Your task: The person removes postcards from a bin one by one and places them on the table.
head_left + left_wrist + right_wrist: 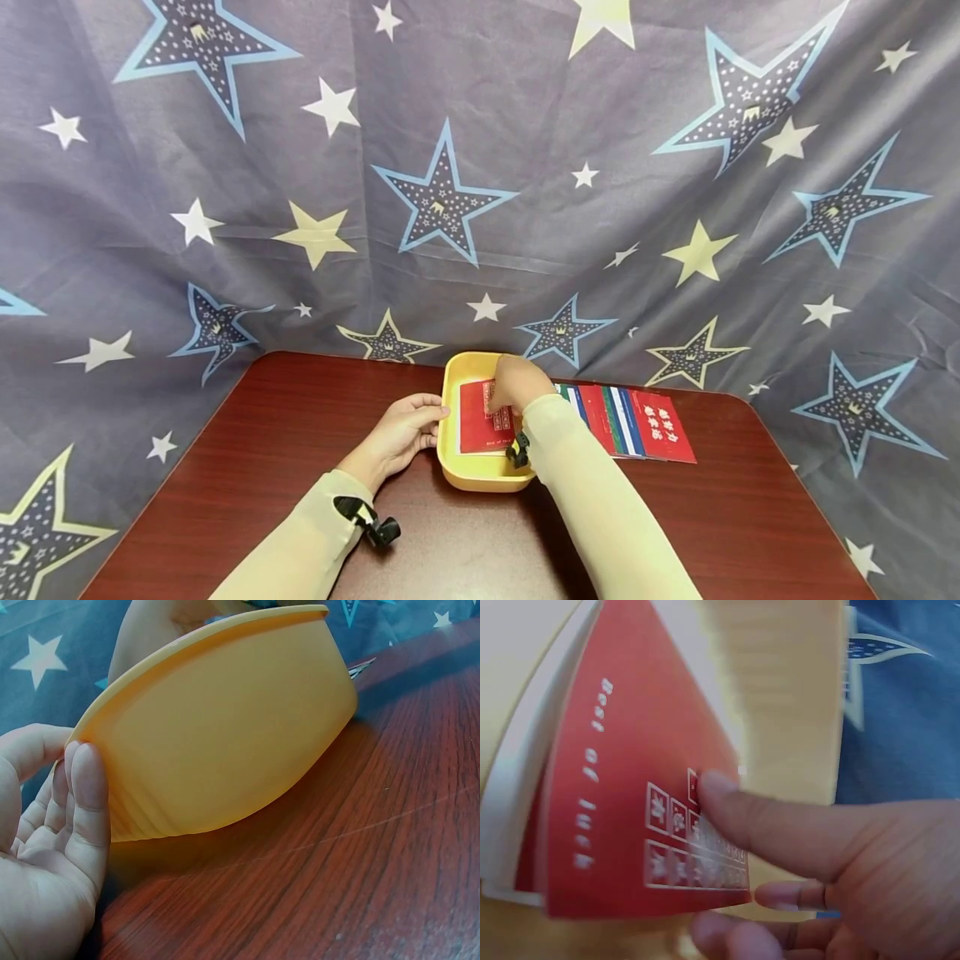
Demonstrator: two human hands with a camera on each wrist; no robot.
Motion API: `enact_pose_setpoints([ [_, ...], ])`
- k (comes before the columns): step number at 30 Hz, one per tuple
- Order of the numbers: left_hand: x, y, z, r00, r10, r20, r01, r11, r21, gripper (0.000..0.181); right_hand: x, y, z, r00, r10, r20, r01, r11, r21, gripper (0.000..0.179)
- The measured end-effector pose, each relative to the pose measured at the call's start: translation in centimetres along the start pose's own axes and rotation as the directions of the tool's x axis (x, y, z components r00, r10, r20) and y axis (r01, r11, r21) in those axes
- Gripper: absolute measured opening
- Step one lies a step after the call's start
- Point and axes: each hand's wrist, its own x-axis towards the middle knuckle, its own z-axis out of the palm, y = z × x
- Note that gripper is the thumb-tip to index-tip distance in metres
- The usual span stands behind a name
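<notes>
A yellow plastic tub [486, 483] stands on the table. My left hand [405, 429] pinches its left rim, thumb over the edge and fingers along the outer wall; the left wrist view shows this grip on the tub [225, 735] closely. Inside the tub is a red notebook [474, 425] with white characters and "Best of luck" on its cover. My right hand [900, 870] reaches in and pinches the notebook [622, 795] by one edge, the thumb on its cover. Pale pages show along its other side. In the head view my wrist hides part of the tub's right side.
Right of the tub, several notebooks [663, 425] in red, green, blue and white lie overlapped in a row. The reddish-brown table [300, 433] ends at a grey star-patterned curtain [480, 225] behind.
</notes>
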Motion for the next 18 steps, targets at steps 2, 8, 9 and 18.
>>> enact_pose_setpoints([
  [2,0.0,0.0,0.0,1.0,0.002,0.004,-0.002,1.0,0.001,0.012,-0.2,0.2,-0.5,0.999,-0.023,-0.036,0.023,1.0,0.018,0.048],
  [8,0.0,0.0,-0.1,1.0,0.007,0.006,-0.007,1.0,-0.005,0.012,-0.2,1.5,-1.7,0.994,-0.047,-0.101,0.055,0.995,0.08,0.055],
  [9,0.0,0.0,0.0,1.0,0.007,0.005,-0.007,1.0,-0.01,0.012,-0.2,1.9,-1.9,0.994,-0.048,-0.102,0.06,0.992,0.114,0.057],
  [18,0.0,0.0,-0.1,1.0,-0.002,0.015,0.002,1.0,-0.014,0.012,-1.8,7.7,-3.5,0.986,-0.04,-0.161,0.12,0.842,0.526,0.05],
])
